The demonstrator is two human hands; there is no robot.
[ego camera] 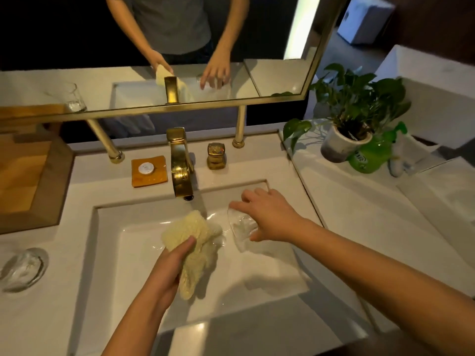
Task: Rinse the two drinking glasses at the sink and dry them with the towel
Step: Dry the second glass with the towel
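Observation:
Over the white rectangular sink point(144, 299), my left hand point(169, 265) grips a pale yellow fluffy towel point(195, 242) that hangs down bunched. My right hand point(270, 214) holds a clear drinking glass point(241, 227) from above, fingers and thumb curled round it, the glass tilted above the right side of the basin. A second clear glass point(23, 268) stands on the counter at the far left, apart from both hands. No water runs from the gold faucet point(181, 168).
A gold tap handle point(216, 155) and an orange coaster with a white disc point(149, 170) sit behind the basin. A potted plant point(347, 134) and a green soap bottle point(372, 155) stand at the right. A wooden tray point(25, 176) lies at the left, a mirror point(154, 47) behind.

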